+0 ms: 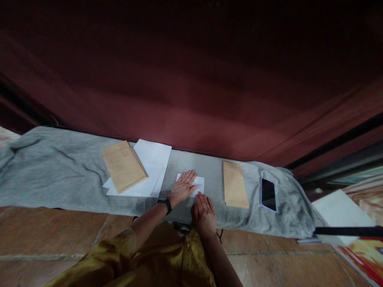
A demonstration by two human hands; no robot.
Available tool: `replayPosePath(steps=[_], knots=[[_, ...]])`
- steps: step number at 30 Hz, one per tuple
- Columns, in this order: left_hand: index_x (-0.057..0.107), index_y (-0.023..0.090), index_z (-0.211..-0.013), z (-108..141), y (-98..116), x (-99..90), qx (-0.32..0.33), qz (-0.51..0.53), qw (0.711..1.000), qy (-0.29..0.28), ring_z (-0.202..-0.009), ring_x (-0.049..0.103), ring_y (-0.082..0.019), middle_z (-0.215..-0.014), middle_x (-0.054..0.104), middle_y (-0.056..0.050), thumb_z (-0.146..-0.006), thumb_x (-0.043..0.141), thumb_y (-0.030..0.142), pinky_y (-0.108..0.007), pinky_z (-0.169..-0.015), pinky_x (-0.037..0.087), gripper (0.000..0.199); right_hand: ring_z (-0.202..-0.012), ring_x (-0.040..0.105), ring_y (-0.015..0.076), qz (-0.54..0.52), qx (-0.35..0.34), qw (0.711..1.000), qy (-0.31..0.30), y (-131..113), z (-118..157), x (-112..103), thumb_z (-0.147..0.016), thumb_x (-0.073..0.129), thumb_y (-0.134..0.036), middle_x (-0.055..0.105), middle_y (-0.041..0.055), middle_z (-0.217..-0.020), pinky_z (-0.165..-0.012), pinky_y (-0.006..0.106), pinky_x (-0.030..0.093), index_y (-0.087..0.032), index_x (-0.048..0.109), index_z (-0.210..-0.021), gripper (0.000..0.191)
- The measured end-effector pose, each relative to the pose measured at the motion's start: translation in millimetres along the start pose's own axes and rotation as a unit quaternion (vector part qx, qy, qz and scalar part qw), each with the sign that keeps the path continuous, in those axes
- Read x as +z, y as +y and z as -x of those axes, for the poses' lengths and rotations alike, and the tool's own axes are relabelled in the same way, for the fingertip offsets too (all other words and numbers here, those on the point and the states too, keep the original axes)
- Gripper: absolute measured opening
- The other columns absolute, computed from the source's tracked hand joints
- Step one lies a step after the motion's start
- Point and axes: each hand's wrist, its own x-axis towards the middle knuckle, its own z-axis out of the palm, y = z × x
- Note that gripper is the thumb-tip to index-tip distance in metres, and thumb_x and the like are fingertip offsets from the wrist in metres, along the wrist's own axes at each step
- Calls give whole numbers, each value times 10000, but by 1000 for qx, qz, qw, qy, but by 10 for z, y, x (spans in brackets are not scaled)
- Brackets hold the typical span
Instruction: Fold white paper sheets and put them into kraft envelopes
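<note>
A small folded white sheet of paper (pixel 199 182) lies on the grey cloth in front of me. My left hand (pixel 183 188) rests flat on it with the fingers stretched forward, covering its left part. At its near edge is my right hand (pixel 205 213), fingers laid out and their tips touching or very close to the paper. To the left, larger white sheets (pixel 152 159) lie overlapping, with a stack of brown envelopes (pixel 124 167) partly on top. Another stack of brown envelopes (pixel 235 185) lies to the right of my hands.
A phone (pixel 268 194) with a dark screen lies right of the envelopes. The grey cloth (pixel 72 171) covers a long, narrow surface against a dark red panel (pixel 185 103). Tiled floor (pixel 72 231) shows below, with a white board (pixel 344 211) at the right.
</note>
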Motion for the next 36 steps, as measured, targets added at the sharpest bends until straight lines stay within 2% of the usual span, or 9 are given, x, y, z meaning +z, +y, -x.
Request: replayPosePath(steps=[9,17,20,24,32,36], knots=[[380,99,-1566,291,-66,-77,-97,-31,995,13,-1531,319,-264,-1617,391,-168,-1058,311,475,-476,-1262,240,636,-1377,531,210,21,9,1000,2,-39,-16,-6,-1032,379,-187,588,119,-1483,-1204,402,339,-123,537,-1464,464],[344,68,-1574,508,19,-169,-133,-39,989,59,-1531,314,-298,-1603,403,-196,-1063,298,479,-522,-1251,250,658,-1376,535,215,25,-4,1000,18,-22,3,19,-1024,385,-164,597,120,-1473,-1200,422,349,-136,510,-1491,485],[310,88,-1591,631,107,-189,-110,-26,991,70,-1533,310,-283,-1620,384,-178,-1060,338,459,-496,-1256,258,649,-1369,544,226,27,-7,999,16,-24,0,13,-1026,373,-159,606,126,-1462,-1194,436,355,-134,518,-1485,482],[319,118,-1590,806,244,-206,-37,-3,999,37,-1529,324,-253,-1626,386,-148,-1055,361,493,-459,-1253,284,654,-1378,537,229,30,-7,1000,6,-21,3,15,-1037,366,-170,588,126,-1481,-1192,426,351,-124,546,-1457,459],[353,77,-1566,943,209,-253,-79,-13,996,31,-1528,322,-280,-1624,372,-193,-1041,392,549,-460,-1244,299,707,-1354,562,241,7,-24,1000,2,62,-5,42,-1063,335,-218,606,152,-1456,-1169,476,375,-130,540,-1458,454],[372,189,-1576,947,205,-284,-70,-18,997,26,-1533,308,-310,-1663,305,-166,-1017,478,548,-492,-1233,304,672,-1370,546,225,-28,-25,999,-6,2,-164,23,-1081,322,-267,626,139,-1435,-1216,482,323,-133,577,-1423,447]])
